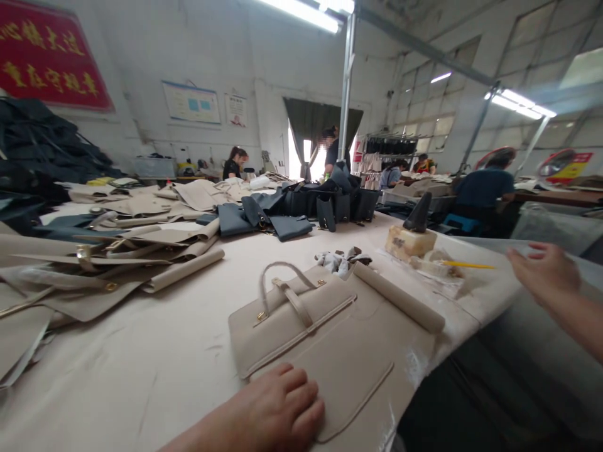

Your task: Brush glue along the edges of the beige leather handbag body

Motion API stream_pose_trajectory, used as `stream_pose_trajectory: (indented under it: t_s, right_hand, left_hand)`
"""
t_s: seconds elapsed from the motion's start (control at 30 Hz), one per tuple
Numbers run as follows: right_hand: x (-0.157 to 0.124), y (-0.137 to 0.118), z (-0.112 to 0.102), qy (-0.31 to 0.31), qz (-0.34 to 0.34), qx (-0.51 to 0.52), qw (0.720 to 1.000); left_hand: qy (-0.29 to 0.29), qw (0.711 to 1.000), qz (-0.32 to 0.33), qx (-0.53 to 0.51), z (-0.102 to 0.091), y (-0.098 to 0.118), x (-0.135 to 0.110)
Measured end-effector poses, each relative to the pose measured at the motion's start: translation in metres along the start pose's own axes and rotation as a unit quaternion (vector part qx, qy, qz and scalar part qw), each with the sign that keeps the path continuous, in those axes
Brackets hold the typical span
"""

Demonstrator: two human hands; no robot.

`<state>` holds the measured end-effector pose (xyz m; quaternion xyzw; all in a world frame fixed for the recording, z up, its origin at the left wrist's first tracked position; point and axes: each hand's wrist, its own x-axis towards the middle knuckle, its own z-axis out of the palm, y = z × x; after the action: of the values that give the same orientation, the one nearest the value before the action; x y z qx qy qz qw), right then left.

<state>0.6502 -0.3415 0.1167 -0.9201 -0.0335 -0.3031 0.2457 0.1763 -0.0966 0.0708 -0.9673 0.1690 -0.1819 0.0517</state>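
Observation:
On the table in front of me lies an unfinished beige handbag [336, 351], its leather panel spread flat and one side rolled up. A looped handle, a strap and gold-coloured fittings sit on its far part. My left hand [287, 405] rests on the near left edge of the handbag, its fingers curled down together with the tips hidden. Off the right edge of the table, my right hand [546, 271] hangs in the air, fingers apart and nothing visible in them. Nearest to it is a thin yellow stick [471, 265] jutting from a messy, whitish-coated holder.
A pale block [409, 242] with a dark cone-shaped piece stands at the right. Crumpled cloth [343, 260] lies behind the handbag. Dark blue bags [287, 210] are heaped farther back, and beige bag pieces [108, 270] pile up at left. Several people sit or stand beyond.

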Motion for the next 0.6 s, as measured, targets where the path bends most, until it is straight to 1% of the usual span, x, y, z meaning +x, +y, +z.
stream_pose_trajectory:
  t_s: [0.07, 0.1, 0.2, 0.27, 0.33, 0.43, 0.5, 0.53, 0.6]
  right_hand:
    - [-0.008, -0.006, -0.018, -0.007, -0.009, 0.024, 1.0]
    - [-0.014, -0.012, -0.025, -0.013, -0.027, 0.036, 0.999]
    - [-0.035, -0.034, -0.038, -0.06, -0.117, 0.082, 0.988]
    - [-0.053, -0.054, -0.037, -0.117, -0.191, 0.121, 0.967]
    - [-0.072, -0.078, -0.028, -0.192, -0.261, 0.161, 0.932]
    - [-0.099, -0.119, -0.005, -0.304, -0.344, 0.199, 0.866]
    - [-0.114, -0.144, 0.013, -0.361, -0.378, 0.205, 0.827]
    - [-0.12, -0.155, 0.023, -0.385, -0.387, 0.204, 0.813]
    - [-0.13, -0.171, 0.04, -0.421, -0.39, 0.2, 0.794]
  left_hand:
    - [0.019, 1.0, 0.002, 0.015, -0.01, -0.005, -0.006]
    - [0.038, 0.999, 0.002, 0.023, -0.017, -0.008, -0.011]
    - [0.106, 0.993, 0.003, 0.051, -0.043, -0.013, -0.035]
    - [0.144, 0.987, 0.007, 0.074, -0.055, -0.016, -0.057]
    - [0.164, 0.982, 0.006, 0.09, -0.058, -0.018, -0.077]
    - [0.166, 0.982, -0.024, 0.092, -0.049, -0.017, -0.098]
    - [0.152, 0.985, -0.043, 0.074, -0.039, -0.014, -0.103]
    - [0.143, 0.987, -0.048, 0.061, -0.035, -0.012, -0.104]
    - [0.121, 0.991, -0.05, 0.033, -0.029, -0.009, -0.103]
